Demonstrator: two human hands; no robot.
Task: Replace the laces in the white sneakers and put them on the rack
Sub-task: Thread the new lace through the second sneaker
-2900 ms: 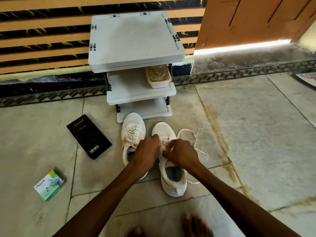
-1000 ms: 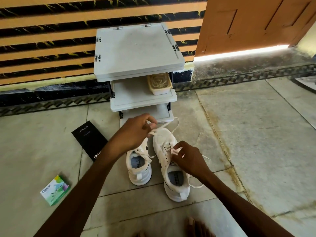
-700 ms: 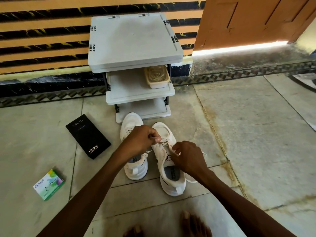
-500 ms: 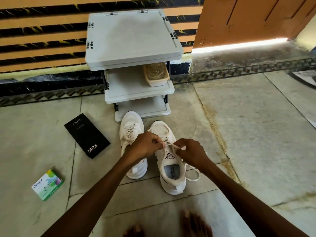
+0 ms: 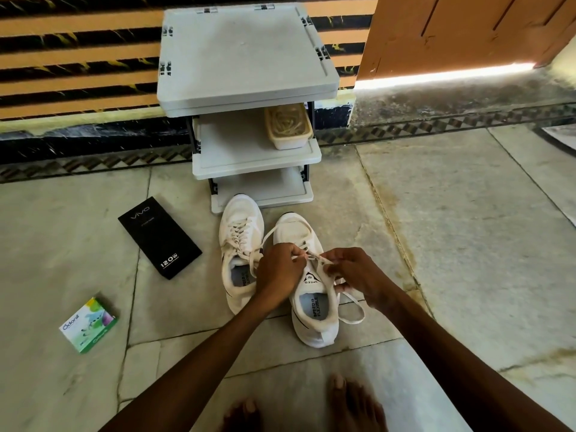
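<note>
Two white sneakers side by side on the stone floor, just in front of the grey rack [image 5: 246, 57], upright on their soles. Long axes running away from the person: toes toward the rack's lowest shelf, heels back toward the bare feet [image 5: 352, 403] at the bottom edge. Left sneaker [image 5: 240, 241] nearly straight, toe just short of the rack's bottom shelf, laces crossed over the tongue. Right sneaker [image 5: 318, 325] set a little nearer the person, toe angled slightly to the left, heel and printed insole in plain sight.

Both hands low over the lacing area of the right sneaker, ahead of its tongue label. Left hand [image 5: 277, 272] above the gap between the two shoes, hiding part of the left sneaker's collar, fingers curled and pinching the white lace [image 5: 314, 258]. Right hand [image 5: 355, 272] over the right sneaker's outer side, fingers curled too, pinching the same lace; a short taut stretch between the two hands. One strand arcing from the left hand out over the right sneaker's toe. A slack loop on the floor beside the right sneaker, under the right wrist.

On the rack's middle shelf, at its right end, a beige tub [image 5: 288, 126] with pale tangled strands inside. Left of the sneakers, flat on the floor, a black box [image 5: 159, 238]; nearer the person and further left, a small green box [image 5: 88, 325]. Behind the rack, a striped orange-and-black wall; to the right, an orange door [image 5: 452, 29].
</note>
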